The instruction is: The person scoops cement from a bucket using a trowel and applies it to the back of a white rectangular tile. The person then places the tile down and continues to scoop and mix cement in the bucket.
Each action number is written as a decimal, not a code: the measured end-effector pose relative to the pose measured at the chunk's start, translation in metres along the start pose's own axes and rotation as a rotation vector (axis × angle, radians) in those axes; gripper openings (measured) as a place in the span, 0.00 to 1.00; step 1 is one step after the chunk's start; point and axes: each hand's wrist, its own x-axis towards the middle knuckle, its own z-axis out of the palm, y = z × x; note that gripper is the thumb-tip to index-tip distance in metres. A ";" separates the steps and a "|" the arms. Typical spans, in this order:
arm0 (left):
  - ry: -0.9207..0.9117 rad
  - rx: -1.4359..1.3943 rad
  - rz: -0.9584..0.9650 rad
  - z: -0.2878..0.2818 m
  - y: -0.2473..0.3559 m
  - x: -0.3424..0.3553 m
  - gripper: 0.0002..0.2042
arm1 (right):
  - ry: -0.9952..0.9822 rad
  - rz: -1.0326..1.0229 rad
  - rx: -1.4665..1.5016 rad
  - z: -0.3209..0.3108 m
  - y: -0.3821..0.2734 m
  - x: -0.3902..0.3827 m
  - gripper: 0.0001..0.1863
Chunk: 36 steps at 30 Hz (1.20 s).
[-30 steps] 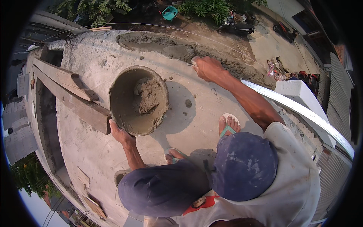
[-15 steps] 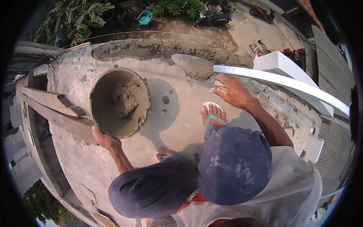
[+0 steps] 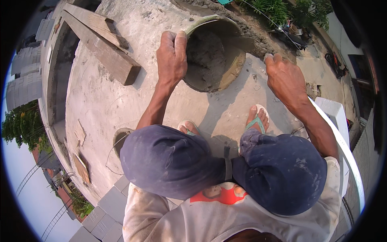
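Note:
My left hand grips the near-left rim of a round bucket, tilted on the concrete slab, with grey-brown mortar inside. My right hand is closed on a trowel at the bucket's right; its handle is hidden in my fingers and its mud-coated blade reaches over the bucket's rim. A strip of wet mortar runs along the slab's far edge behind them.
Wooden planks lie at left, beside a trough-like opening. A second bucket is by my left knee. Pale blocks are stacked at far left and lower left. A long white bar and white block lie at right. Motorbikes and plants are below, beyond the edge.
My left hand has moved up and right with the bucket, which now sits farther back near the mortar strip. My right hand has swung the trowel to the bucket. The view has turned.

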 end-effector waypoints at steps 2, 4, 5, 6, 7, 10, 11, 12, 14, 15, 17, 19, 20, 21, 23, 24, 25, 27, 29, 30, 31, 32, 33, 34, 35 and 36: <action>0.019 -0.015 0.052 0.009 -0.001 -0.004 0.19 | -0.114 -0.064 0.048 0.001 0.001 0.015 0.07; 0.021 -0.006 0.039 0.006 0.004 -0.015 0.19 | -0.223 -0.230 0.173 0.011 -0.001 0.032 0.08; 0.019 -0.028 0.056 0.011 0.003 -0.016 0.18 | -0.284 -0.290 0.216 0.014 0.002 0.035 0.09; 0.027 -0.054 0.049 0.015 -0.001 -0.014 0.18 | -0.359 -0.259 0.264 0.019 0.002 0.035 0.11; 0.047 -0.064 0.042 0.014 -0.002 -0.012 0.18 | -0.424 -0.242 0.321 0.023 -0.002 0.036 0.13; 0.059 -0.066 0.033 0.016 0.000 -0.011 0.18 | -0.514 -0.146 0.574 0.026 -0.020 0.032 0.16; 0.051 -0.061 0.034 0.018 0.000 -0.011 0.18 | -0.524 -0.103 0.676 0.028 -0.027 0.029 0.17; 0.045 -0.056 0.034 0.020 0.002 -0.013 0.18 | -0.475 -0.079 0.779 0.039 -0.035 0.028 0.18; 0.037 -0.032 0.037 0.019 0.007 -0.017 0.18 | -0.366 -0.042 0.995 0.059 -0.054 0.028 0.19; 0.070 -0.006 0.063 0.019 0.005 -0.014 0.18 | -0.534 -0.021 0.993 0.047 -0.055 0.034 0.19; 0.065 -0.004 0.043 0.017 0.004 -0.012 0.18 | -0.597 0.072 1.177 0.048 -0.054 0.029 0.17; 0.079 -0.002 0.023 0.013 0.003 -0.012 0.18 | -0.342 0.016 1.159 0.058 -0.056 0.021 0.14; 0.090 -0.010 0.021 0.012 0.003 -0.011 0.18 | -0.053 -0.073 1.031 0.070 -0.058 0.014 0.12; 0.100 -0.019 0.018 0.012 0.002 -0.010 0.18 | 0.230 -0.159 0.887 0.072 -0.058 0.011 0.09; 0.086 -0.023 -0.003 0.009 -0.002 -0.008 0.19 | 0.247 -0.183 0.531 0.072 -0.052 0.011 0.11; 0.075 -0.033 -0.009 0.012 -0.003 -0.006 0.19 | 0.255 -0.186 0.345 0.067 -0.044 0.012 0.12; 0.097 -0.018 0.015 0.008 -0.005 -0.006 0.18 | 0.214 -0.154 0.403 0.058 -0.042 0.013 0.13; 0.125 0.004 0.053 0.006 -0.009 -0.009 0.18 | 0.111 -0.078 0.515 0.042 -0.037 0.008 0.16; 0.131 -0.005 0.068 0.009 -0.009 -0.013 0.18 | -0.043 0.043 0.723 0.052 -0.038 0.012 0.17; 0.134 -0.016 0.079 0.012 -0.007 -0.015 0.18 | -0.118 0.107 0.819 0.053 -0.037 0.014 0.18; 0.112 -0.012 0.052 0.012 -0.004 -0.018 0.18 | -0.162 0.050 0.716 0.050 -0.033 0.013 0.17; 0.089 -0.008 0.025 0.011 0.000 -0.021 0.18 | -0.207 -0.005 0.614 0.043 -0.028 0.013 0.16; 0.069 -0.007 0.004 0.011 0.001 -0.020 0.18 | -0.247 -0.060 0.507 0.034 -0.022 0.015 0.16; 0.069 -0.015 0.017 0.010 0.000 -0.022 0.18 | -0.249 -0.008 0.487 0.023 -0.017 0.016 0.16; 0.070 -0.023 0.029 0.010 -0.002 -0.024 0.18 | -0.251 0.043 0.466 0.010 -0.013 0.016 0.16; 0.066 -0.038 0.049 0.013 -0.002 -0.025 0.17 | -0.249 0.104 0.441 0.001 -0.007 0.015 0.16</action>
